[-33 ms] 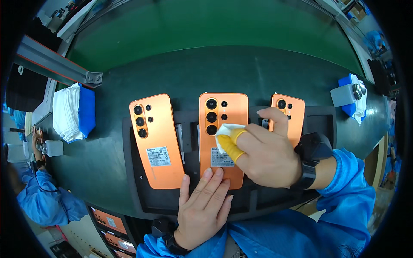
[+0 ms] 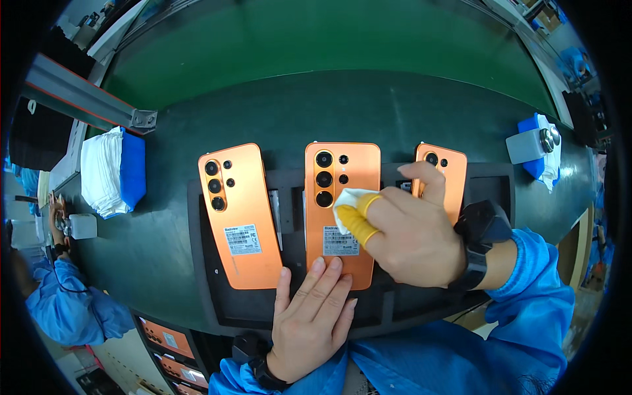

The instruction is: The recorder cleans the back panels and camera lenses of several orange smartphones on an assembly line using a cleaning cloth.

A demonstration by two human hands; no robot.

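Observation:
Face down in the middle lies an orange phone (image 2: 359, 184), its camera lenses at the far end and a white printed label (image 2: 340, 245) lower down. Fingers outstretched, my left hand (image 2: 309, 332) rests on its near end. Yellow finger cots cover two fingertips of my right hand (image 2: 415, 230). Those fingers pinch a folded white wiping cloth (image 2: 352, 196) against the phone's back, between lenses and label. A second orange phone (image 2: 253, 191) lies tilted to the left, and a third orange phone (image 2: 454, 171) lies at the right, partly hidden behind my right hand.
Under the phones is a black foam tray (image 2: 210, 276) on the dark green table (image 2: 158, 243). A blue bin (image 2: 133, 172) of white cloths stands left; a smaller blue box (image 2: 528, 125) with cloths and a dispenser bottle (image 2: 525, 146) stands right. At far left is a co-worker's sleeve (image 2: 72, 303).
My right hand and the cloth have shifted slightly to the right across the middle phone's back. The left hand and all phones stay where they were.

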